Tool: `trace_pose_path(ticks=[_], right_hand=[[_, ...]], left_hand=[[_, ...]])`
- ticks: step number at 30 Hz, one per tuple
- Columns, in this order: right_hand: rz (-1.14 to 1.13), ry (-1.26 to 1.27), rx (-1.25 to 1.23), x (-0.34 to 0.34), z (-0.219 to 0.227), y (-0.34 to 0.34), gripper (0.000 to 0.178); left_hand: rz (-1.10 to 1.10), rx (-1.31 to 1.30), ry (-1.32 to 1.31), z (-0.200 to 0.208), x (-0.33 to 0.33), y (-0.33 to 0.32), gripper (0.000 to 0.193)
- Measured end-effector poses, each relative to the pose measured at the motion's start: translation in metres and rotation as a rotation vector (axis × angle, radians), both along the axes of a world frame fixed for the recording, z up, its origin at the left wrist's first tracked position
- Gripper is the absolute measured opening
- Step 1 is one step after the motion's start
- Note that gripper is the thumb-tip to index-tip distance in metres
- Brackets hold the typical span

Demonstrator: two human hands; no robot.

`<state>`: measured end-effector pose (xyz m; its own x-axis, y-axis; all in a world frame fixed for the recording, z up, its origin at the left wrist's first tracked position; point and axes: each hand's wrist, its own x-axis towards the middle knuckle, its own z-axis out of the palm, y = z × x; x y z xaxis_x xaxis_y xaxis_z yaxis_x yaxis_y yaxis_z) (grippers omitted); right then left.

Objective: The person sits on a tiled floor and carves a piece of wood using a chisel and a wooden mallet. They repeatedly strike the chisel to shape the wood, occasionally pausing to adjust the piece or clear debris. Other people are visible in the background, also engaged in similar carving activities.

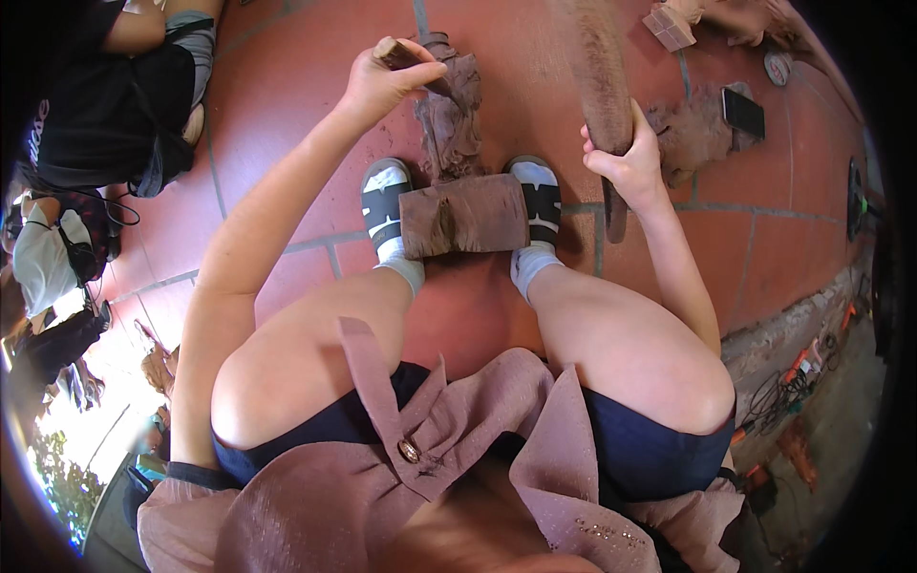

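Note:
My left hand (390, 84) is closed around a chisel with a pale wooden handle (385, 52). Its lower end points at a rough, partly carved brown wood piece (453, 129) lying on the floor; whether the edge touches the wood is hard to tell. A squared wooden block (466, 214) lies across the near end of that piece, between my sandalled feet. To the right, my right hand (626, 164) grips a long, thick wooden mallet (602, 81) like a club. The mallet is raised, its far end blurred and cut off by the top edge.
Red tiles (497, 306) cover the floor. A dark phone (743, 112) rests by a rough brown wood piece (690, 138) at right. Farther back are a small block (671, 27) and a round tin (778, 67). People (86, 105) sit at left; cords (769, 406) lie lower right.

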<state>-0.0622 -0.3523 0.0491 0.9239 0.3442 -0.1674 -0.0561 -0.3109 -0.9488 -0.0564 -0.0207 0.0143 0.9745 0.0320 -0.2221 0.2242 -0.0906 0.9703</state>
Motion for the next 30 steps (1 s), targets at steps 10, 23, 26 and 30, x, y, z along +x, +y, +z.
trace_pose_path(ticks=[10,23,26,30], right_hand=[[0.115,-0.416,-0.076,0.031,0.041,0.021,0.078],[0.288,-0.567,-0.286,0.046,0.087,0.035,0.085],[0.26,-0.622,-0.353,0.038,0.088,0.038,0.08],[0.26,-0.52,-0.347,0.036,0.086,0.04,0.077]], left_hand=[[-0.254,0.292,0.035,0.014,0.033,-0.021,0.022],[-0.058,-0.016,-0.07,0.009,0.015,-0.013,0.018],[-0.101,0.046,-0.048,0.005,0.012,-0.009,0.017],[-0.132,0.099,-0.098,0.002,0.011,-0.01,0.016]])
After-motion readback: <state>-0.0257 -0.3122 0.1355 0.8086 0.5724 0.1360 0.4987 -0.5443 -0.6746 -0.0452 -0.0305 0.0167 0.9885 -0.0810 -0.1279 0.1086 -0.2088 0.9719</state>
